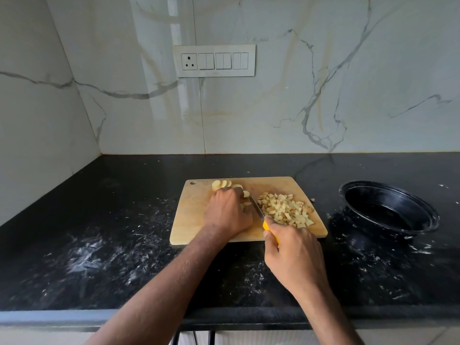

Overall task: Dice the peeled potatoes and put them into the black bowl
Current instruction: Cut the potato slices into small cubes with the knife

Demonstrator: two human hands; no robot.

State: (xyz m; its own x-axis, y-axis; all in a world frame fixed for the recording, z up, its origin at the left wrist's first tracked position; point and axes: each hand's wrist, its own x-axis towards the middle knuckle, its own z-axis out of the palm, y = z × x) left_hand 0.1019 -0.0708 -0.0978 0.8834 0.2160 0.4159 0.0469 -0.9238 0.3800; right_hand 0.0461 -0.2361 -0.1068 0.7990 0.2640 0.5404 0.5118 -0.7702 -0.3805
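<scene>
bare counter (331,195) lies between the cutting board (194,227) and black bowl (388,207).

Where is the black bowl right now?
In the head view, the black bowl sits empty on the counter, right of the cutting board, beyond the diced potato pile.

Readable text: none anywhere in the frame.
Switch plate (214,61), upper centre of the frame: plain white socket and switches, no lettering legible.

White streaks smear the black counter (104,220) all round the fingers; beyond them, a switch panel (214,61) sits on the marble wall (323,70).
</scene>
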